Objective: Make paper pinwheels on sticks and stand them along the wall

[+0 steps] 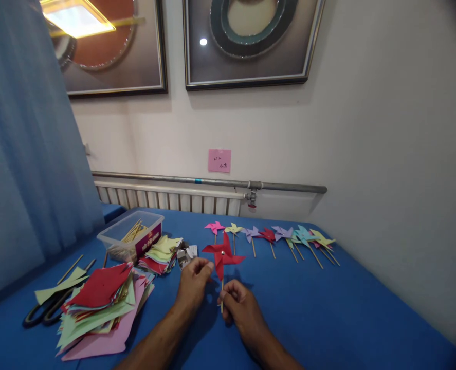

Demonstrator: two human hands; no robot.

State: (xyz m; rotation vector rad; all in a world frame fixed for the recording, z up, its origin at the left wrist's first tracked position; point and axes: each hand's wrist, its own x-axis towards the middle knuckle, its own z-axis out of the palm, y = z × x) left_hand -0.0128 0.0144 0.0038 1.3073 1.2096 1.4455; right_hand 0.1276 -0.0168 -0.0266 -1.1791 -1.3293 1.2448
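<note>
Head view: there's a blue surface [308,318] across the lower frame, under a pale wall [374,128]. The pink note [219,167] mid-frame seems to read "252". Lower centre, the red pinwheel [219,258] faces this way, stick upright; the right hand [247,311] pinches it. The left hand's [192,282] fingers curl narrowly beside a blade, contact unclear.

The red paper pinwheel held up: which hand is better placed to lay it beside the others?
Probably the right hand: it pinches the wooden stick, and most other paper pinwheels lie rightward. The left hand is near the red blades.
</note>
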